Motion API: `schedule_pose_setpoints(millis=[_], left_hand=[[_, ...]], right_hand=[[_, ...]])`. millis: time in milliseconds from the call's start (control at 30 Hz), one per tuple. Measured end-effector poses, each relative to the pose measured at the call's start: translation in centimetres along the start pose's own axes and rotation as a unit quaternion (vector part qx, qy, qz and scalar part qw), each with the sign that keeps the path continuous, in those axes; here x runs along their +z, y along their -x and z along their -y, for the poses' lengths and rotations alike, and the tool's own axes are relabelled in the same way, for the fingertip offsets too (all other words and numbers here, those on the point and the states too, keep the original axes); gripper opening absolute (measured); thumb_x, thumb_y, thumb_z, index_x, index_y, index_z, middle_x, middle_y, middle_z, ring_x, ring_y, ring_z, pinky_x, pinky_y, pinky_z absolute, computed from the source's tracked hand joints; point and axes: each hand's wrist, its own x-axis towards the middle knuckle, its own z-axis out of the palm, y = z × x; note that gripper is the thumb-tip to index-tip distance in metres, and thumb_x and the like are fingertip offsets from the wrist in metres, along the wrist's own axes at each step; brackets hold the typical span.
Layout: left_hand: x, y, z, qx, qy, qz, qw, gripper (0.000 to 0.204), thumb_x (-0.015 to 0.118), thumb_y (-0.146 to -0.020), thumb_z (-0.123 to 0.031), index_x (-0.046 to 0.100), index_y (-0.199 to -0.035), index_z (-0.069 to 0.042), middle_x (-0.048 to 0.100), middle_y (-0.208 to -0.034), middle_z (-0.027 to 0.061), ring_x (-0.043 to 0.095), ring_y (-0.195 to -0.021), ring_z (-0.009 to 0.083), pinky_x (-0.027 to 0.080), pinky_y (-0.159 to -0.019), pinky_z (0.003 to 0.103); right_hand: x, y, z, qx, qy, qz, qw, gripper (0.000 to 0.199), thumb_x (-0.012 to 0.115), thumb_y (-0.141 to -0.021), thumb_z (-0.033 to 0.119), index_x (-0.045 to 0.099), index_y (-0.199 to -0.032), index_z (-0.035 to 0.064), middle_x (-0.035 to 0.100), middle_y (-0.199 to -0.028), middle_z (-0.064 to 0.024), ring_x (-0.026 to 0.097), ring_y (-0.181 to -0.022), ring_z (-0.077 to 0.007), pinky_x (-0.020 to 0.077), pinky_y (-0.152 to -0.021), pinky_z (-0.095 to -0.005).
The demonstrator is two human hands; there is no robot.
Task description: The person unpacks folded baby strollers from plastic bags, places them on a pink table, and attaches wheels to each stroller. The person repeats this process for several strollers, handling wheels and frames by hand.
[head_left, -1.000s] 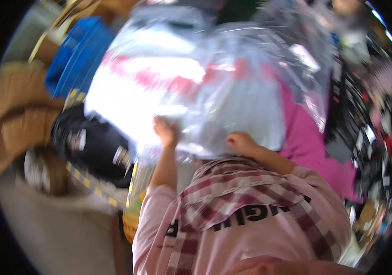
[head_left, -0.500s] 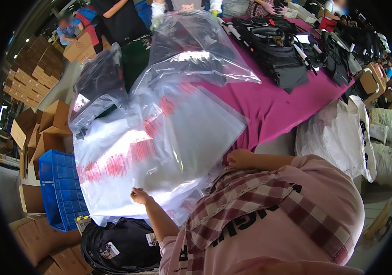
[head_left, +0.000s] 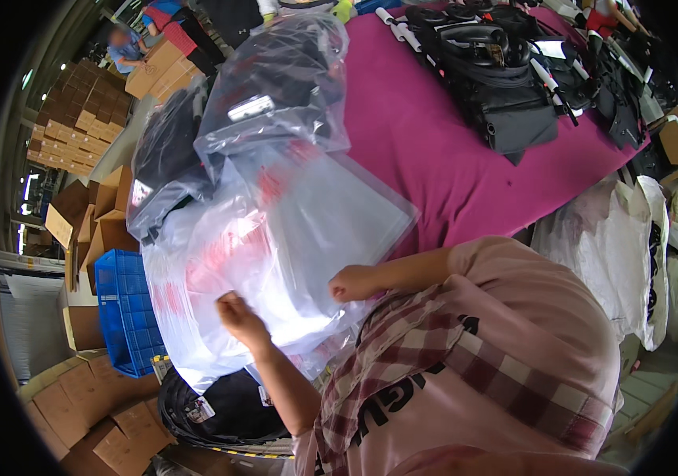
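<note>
A stack of large clear plastic bags [head_left: 339, 214] with red print lies in front of me on the table. Over its near left part, my left hand [head_left: 242, 319] is closed, its fingertips pinched on a plastic bag whose print is smeared by motion. My right hand [head_left: 352, 284] is curled closed above the near right part of the stack; whatever its fingers hold is hidden. Beyond the stack sits a black item wrapped in clear plastic [head_left: 275, 87], with a second wrapped black item [head_left: 166, 151] to its left.
A magenta cloth [head_left: 450, 174] covers the table, with black strap-and-frame gear [head_left: 505, 87] at the far right. At left stand a blue crate [head_left: 126, 313] and open cartons [head_left: 109, 206]. A black bag [head_left: 228, 412] lies below the near edge. White sacks [head_left: 593, 254] stand at right.
My right hand has moved left over the bags, and my left hand slightly up. The print near my left hand has shifted and blurred. The large wrapped item has moved left, away from the co-worker's hands.
</note>
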Motion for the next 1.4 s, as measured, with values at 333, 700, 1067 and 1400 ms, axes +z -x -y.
schedule_pose_setpoints(millis=[333,700,1067,1400], left_hand=[[11.6,9.6,-11.2,-0.092,0.027,0.254,0.962,0.013,0.053,-0.095,-0.009,0.051,-0.084,-0.003,0.045,-0.062,-0.0034,0.037,-0.054,0.0035,0.031,-0.048,0.021],[18.3,11.3,-10.2,-0.063,-0.012,0.464,0.883,0.008,0.056,-0.092,-0.005,0.056,-0.097,0.001,0.065,-0.082,0.0096,0.061,-0.074,0.0134,0.049,-0.069,0.026],[13.8,11.3,-7.0,-0.11,-0.079,0.24,0.961,0.01,0.062,-0.088,-0.006,0.057,-0.083,0.001,0.062,-0.068,0.008,0.057,-0.06,0.0121,0.046,-0.058,0.026],[7.6,7.2,-5.2,-0.091,0.033,0.036,0.995,0.036,0.063,-0.092,-0.018,0.047,-0.12,-0.002,0.06,-0.107,0.0132,0.058,-0.092,0.0153,0.05,-0.075,0.03]], right_hand=[[-19.2,-2.1,3.3,-0.001,-0.482,-0.189,0.856,0.066,0.043,-0.097,0.049,0.025,-0.149,0.0128,0.054,-0.131,-0.0144,0.064,-0.093,-0.0196,0.0478,-0.083,-0.0323],[-13.9,7.7,-4.0,0.171,-0.62,0.045,0.764,0.067,0.041,-0.093,0.065,0.066,-0.089,0.0028,0.064,-0.08,-0.0053,0.061,-0.074,-0.0176,0.0492,-0.073,-0.0293],[-16.1,8.9,-5.4,0.091,-0.162,-0.217,0.958,0.032,0.072,-0.084,0.032,0.066,-0.078,0.0014,0.063,-0.062,-0.009,0.059,-0.054,-0.0146,0.0452,-0.052,-0.0308],[-15.8,10.0,-1.7,-0.043,-0.081,-0.287,0.953,0.022,0.071,-0.084,0.019,0.061,-0.073,0.0017,0.059,-0.062,-0.0045,0.051,-0.056,-0.0086,0.0407,-0.05,-0.0292]])
